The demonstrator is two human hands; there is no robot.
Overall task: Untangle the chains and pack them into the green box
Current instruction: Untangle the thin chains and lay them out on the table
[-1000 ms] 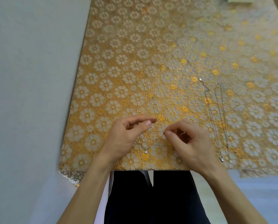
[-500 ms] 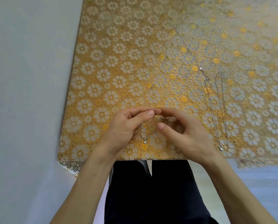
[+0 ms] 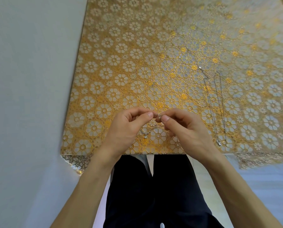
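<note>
One chain (image 3: 149, 130), pinched between left hand (image 3: 126, 129) and right hand (image 3: 186, 130), droops beneath their fingertips.

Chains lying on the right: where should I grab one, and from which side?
Probably the pendant at the near end, pinched from above: the chains lie flat, thin and straight on the table, and the pendant is their bulkiest part.

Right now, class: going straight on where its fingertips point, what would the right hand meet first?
Probably the left hand, fingertips almost touching the right hand's across the chain clasp they pinch.
</note>
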